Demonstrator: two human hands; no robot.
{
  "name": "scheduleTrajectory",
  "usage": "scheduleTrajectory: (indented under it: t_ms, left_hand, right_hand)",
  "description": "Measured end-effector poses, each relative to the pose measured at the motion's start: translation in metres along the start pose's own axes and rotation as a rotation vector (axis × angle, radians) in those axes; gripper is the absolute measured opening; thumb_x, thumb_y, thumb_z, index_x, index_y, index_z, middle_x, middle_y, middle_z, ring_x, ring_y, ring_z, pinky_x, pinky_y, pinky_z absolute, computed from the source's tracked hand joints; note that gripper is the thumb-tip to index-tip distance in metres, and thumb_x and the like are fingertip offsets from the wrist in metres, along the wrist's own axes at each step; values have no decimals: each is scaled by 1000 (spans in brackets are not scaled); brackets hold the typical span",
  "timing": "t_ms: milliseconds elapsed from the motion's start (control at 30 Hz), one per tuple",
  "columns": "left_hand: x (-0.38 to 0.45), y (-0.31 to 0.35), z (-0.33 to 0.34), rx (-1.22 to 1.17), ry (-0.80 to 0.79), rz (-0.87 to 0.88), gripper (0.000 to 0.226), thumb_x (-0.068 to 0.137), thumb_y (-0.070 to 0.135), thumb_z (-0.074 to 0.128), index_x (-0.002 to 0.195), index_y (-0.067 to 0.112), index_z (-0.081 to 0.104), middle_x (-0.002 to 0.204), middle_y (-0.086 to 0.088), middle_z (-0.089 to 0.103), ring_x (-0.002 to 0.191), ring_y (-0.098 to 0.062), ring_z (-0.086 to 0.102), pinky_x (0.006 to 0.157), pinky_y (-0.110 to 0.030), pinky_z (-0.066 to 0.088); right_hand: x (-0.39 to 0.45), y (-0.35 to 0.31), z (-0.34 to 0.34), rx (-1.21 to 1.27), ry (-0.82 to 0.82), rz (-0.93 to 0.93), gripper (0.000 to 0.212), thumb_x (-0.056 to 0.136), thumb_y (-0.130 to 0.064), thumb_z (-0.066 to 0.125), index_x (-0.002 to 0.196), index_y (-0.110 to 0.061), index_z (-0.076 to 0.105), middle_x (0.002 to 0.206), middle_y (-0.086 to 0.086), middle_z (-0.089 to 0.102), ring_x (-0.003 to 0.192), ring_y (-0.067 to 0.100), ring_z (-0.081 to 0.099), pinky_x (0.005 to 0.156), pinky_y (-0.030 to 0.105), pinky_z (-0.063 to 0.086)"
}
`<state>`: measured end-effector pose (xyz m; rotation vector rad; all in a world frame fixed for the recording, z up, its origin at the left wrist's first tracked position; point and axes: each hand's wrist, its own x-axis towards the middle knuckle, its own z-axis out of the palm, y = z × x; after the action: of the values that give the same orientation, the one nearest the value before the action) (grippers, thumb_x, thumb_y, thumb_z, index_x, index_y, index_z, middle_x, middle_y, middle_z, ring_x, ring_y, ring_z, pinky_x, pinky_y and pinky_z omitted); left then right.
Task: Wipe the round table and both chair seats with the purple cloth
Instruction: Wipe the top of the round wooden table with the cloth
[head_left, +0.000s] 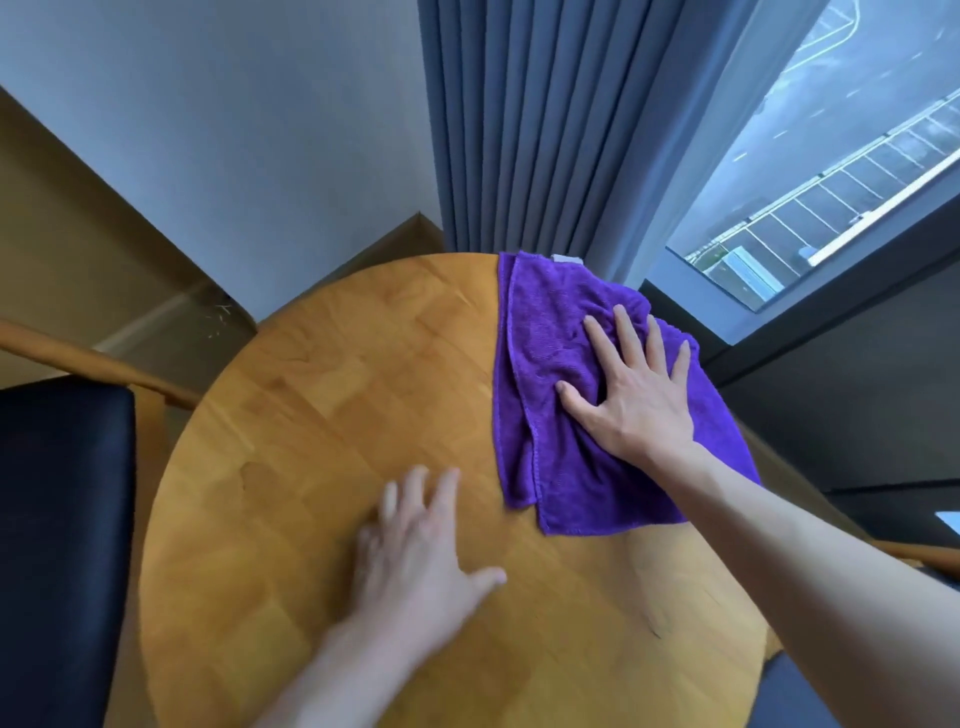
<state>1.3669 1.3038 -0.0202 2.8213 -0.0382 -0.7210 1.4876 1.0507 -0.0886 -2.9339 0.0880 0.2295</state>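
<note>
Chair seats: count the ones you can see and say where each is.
2. One black chair seat sits left of the round table. Only a dark corner of the other seat shows at the bottom right, mostly hidden by the right forearm.

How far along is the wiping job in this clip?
Nothing looks finished. In hand: the right hand presses the folded purple cloth flat on the far right part of the round wooden table, while the left hand is blurred over bare wood. Left: the remaining tabletop, the black chair seat and the second chair.
</note>
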Motion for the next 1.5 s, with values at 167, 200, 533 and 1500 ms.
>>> scheduleTrajectory:
  t_ms: [167,200,533,1500]
  left_hand:
    - [67,-81,-61,-21,98,-64,117,69,88,61,159,45,-1,170,6,-10,156,-23,-13,124,-55,3]
    - [78,-99,-67,-30,101,-70,111,73,90,53,160,46,-2,170,6,-15,156,-23,-17,123,-53,-4]
    - [95,-152,-17,63,160,-8,95,83,84,11,153,39,-34,157,-2,-47,146,-22,-43,123,-51,-19]
    - [49,-230,-76,-748,511,-82,53,88,5,50,139,17,53,141,2,54,132,-9,47,113,-26,35]
  right_hand:
    - [1,1,-4,30,9,1,95,81,-94,17,162,-43,9,172,-11,-2,158,22,-12,124,59,-12]
    - [2,0,-4,61,5,14,96,81,-95,14,161,-43,10,172,-12,-2,158,21,-12,123,58,-13]
    - [39,-58,5,81,38,136,79,91,-76,20,161,-41,13,173,-8,-1,158,26,-11,123,62,-11]
    - [30,-298,52,-4,-68,-523,74,89,-53,21,162,-38,18,172,-7,9,159,27,-1,125,59,-8]
